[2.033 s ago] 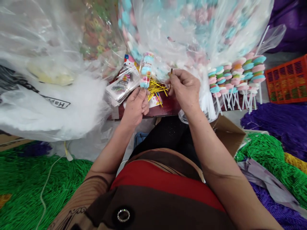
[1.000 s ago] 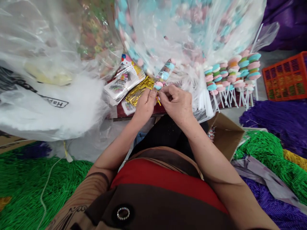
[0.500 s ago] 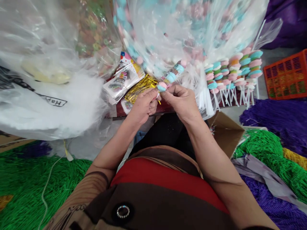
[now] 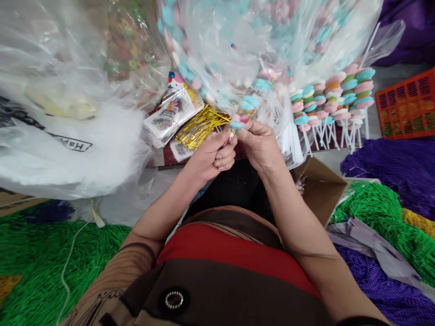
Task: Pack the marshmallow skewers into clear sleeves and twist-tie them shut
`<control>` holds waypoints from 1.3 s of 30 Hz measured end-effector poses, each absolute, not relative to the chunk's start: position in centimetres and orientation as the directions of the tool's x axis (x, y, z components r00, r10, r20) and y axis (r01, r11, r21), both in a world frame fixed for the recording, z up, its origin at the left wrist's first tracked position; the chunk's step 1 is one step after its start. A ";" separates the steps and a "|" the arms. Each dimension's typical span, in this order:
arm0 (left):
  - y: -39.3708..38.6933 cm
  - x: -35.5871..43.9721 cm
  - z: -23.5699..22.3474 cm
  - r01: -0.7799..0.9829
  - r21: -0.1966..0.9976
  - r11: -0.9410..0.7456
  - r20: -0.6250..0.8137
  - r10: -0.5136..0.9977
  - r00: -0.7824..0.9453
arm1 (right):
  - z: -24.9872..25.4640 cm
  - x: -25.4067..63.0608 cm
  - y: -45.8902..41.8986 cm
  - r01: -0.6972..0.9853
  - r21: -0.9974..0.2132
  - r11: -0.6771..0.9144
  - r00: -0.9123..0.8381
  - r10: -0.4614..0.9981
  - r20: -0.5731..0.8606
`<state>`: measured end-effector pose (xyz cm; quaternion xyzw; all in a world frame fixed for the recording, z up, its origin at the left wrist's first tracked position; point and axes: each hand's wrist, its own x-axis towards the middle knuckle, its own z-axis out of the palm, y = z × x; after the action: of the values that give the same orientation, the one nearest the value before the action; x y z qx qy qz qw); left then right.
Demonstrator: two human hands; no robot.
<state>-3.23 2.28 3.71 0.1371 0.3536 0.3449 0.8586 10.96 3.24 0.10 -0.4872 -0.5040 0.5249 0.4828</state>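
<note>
Between my hands is a bagged candy skewer in blue, pink and yellow, slanting up to the right. My left hand has its fingers curled closed round the lower end of the wrapper. At the same end, my right hand pinches the wrapper just below the lowest candy. The stick is hidden by my fingers. Left of the skewer lies a heap of gold twist ties. Beside the ties sits a stack of printed plastic bags. To the right, several unwrapped candy skewers rest with their white sticks towards me.
A large clear bag of pink and blue candies fills the back. White plastic sacks bulge at the left. An open cardboard box and an orange crate stand at right. Green netting and purple netting lie around.
Both hands have shifted slightly right with the bagged skewer, and its upper end has swung further right and away. My left fingers now curl more visibly beneath the wrapper end.
</note>
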 end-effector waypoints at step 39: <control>2.4 -2.2 1.0 -0.417 0.865 0.281 -0.239 0.959 0.151 | 1.6 10.8 3.0 0.484 -0.821 0.303 0.032 0.932 0.362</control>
<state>-2.18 2.36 1.05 0.3272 0.4146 0.5024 0.6845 10.84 2.96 1.63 -0.5409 -0.6542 0.2369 0.4726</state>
